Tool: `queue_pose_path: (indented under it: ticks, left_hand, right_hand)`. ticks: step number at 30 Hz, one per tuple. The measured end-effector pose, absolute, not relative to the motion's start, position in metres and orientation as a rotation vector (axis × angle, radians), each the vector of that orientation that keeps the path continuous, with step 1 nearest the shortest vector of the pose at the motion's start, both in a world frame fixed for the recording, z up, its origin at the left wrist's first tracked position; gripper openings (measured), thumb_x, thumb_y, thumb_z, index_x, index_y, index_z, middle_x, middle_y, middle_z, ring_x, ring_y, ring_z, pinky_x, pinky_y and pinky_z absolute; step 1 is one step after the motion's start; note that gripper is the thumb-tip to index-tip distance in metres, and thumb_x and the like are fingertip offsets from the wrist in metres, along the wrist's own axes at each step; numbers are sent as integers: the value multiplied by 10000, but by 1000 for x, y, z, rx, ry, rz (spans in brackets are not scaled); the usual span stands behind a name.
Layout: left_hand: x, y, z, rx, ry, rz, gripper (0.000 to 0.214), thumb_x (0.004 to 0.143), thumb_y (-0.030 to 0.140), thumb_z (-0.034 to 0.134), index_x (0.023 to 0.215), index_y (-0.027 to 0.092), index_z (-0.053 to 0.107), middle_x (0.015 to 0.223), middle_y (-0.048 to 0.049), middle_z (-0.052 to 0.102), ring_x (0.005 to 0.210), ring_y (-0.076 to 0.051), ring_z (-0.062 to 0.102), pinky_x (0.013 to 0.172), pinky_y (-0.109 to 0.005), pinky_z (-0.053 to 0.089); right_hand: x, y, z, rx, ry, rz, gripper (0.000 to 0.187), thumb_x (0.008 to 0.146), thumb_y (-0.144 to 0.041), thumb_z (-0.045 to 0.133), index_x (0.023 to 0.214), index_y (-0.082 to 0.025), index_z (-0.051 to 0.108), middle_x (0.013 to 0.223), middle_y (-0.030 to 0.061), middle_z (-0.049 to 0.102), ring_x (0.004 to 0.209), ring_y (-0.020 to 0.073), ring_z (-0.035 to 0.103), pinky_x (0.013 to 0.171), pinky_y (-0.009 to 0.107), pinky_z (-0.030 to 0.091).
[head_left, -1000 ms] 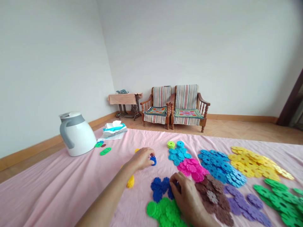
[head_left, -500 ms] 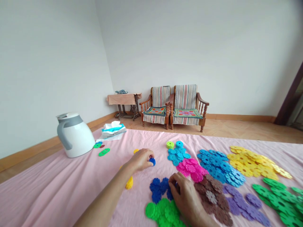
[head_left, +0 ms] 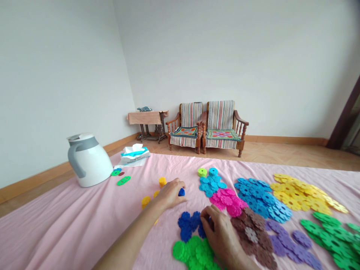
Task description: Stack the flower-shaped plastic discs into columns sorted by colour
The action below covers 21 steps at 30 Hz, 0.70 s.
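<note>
My left hand (head_left: 170, 194) is beside a small dark blue stack of flower-shaped discs (head_left: 181, 192) on the cloth. Its thumb and fingers are apart, and the stack sits between and beyond them. My right hand (head_left: 218, 228) rests at the edge of a pile of dark blue flower discs (head_left: 189, 225), thumb and fingertips pinched together. Whatever is in that pinch is hidden. Bright green discs (head_left: 195, 253) lie just below it, and brown discs (head_left: 254, 234) to its right. Small yellow stacks (head_left: 146, 201) stand left of and behind my left forearm.
Piles of pink (head_left: 228, 201), light blue (head_left: 211, 183), blue (head_left: 260, 197), yellow (head_left: 306, 193), purple (head_left: 291, 243) and green discs (head_left: 334, 236) cover the right side of the pink cloth (head_left: 70, 228). A white jug (head_left: 94, 163) and a tissue box (head_left: 135, 155) stand at the left.
My left hand has loosened from the dark blue stack and its thumb has spread away, with the wrist shifted slightly right and down. The right hand looks unmoved.
</note>
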<state>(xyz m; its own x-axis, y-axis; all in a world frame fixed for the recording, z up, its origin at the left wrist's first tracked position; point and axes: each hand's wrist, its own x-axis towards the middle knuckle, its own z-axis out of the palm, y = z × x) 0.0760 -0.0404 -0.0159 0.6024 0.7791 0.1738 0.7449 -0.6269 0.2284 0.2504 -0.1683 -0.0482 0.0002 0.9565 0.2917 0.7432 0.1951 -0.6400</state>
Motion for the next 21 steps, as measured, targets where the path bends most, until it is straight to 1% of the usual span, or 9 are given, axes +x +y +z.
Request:
queue_pose_path:
  ticks: [9, 14, 16, 19, 21]
  left_hand:
    - [81, -39, -15, 2704, 1317, 356, 141, 708, 265, 669, 799, 183, 599, 856, -33, 596, 813, -189, 574, 723, -252, 405]
    - [82, -40, -12, 2709, 1311, 326, 89, 711, 222, 644, 773, 178, 598, 845, -36, 590, 813, -190, 574, 723, -254, 408]
    - [82, -41, -10, 2707, 1318, 324, 115, 705, 222, 651, 801, 180, 602, 861, -39, 587, 826, -196, 576, 730, -258, 411]
    - [81, -46, -2, 2699, 1356, 353, 251, 713, 265, 661, 944, 191, 595, 962, -54, 573, 855, -205, 577, 744, -269, 414]
    - [80, -53, 7, 2706, 1349, 381, 229, 745, 280, 634, 954, 197, 595, 981, -54, 566, 855, -202, 574, 737, -269, 413]
  right_hand:
    - [250, -169, -45, -1600, -1790, 384, 170, 838, -192, 421, 731, -190, 552, 732, 14, 593, 657, 127, 558, 586, 224, 356]
    - [251, -170, -45, -1589, -1792, 366, 173, 829, -184, 421, 739, -190, 569, 734, 18, 601, 653, 127, 561, 585, 223, 359]
    - [251, -169, -46, -1583, -1798, 368, 174, 826, -185, 421, 736, -189, 570, 725, 19, 600, 650, 128, 560, 581, 221, 360]
    - [251, -170, -46, -1585, -1797, 370, 176, 823, -185, 420, 730, -188, 569, 720, 20, 602, 648, 127, 557, 576, 220, 361]
    - [251, -170, -45, -1592, -1792, 375, 181, 824, -183, 414, 728, -188, 568, 719, 20, 599, 646, 125, 553, 577, 220, 359]
